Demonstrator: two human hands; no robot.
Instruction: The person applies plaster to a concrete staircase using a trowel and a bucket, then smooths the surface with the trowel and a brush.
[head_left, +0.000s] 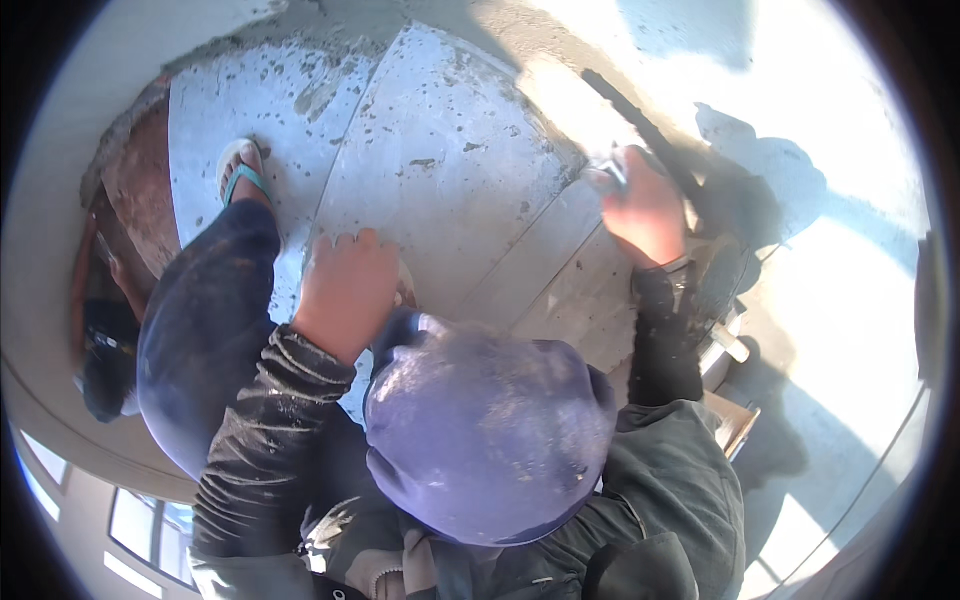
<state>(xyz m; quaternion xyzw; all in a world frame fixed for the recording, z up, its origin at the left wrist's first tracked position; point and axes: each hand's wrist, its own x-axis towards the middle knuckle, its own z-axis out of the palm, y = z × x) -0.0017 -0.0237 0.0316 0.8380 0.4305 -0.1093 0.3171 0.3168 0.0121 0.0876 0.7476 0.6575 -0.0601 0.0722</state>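
My right hand (pixel 648 215) is closed around a small tool with a shiny metal part (pixel 615 172). Its kind is hard to make out in the glare. The tool is at the far right edge of the pale boards (pixel 440 150), where they meet rough, sunlit mortar (pixel 575 95). My left hand (pixel 345 295) is between my knees, above the boards, with its fingers curled under. Whatever it may hold is hidden. Grey splatters dot the boards. My foot in a green-strapped flip-flop (pixel 242 178) rests on the left board.
My bent knee (pixel 490 430) fills the lower middle. Another person (pixel 108 350) is at the far left, beside a reddish-brown surface (pixel 145 185). Wooden pieces (pixel 733 345) lie by my right forearm. Shadows (pixel 765 180) cross the bright floor on the right.
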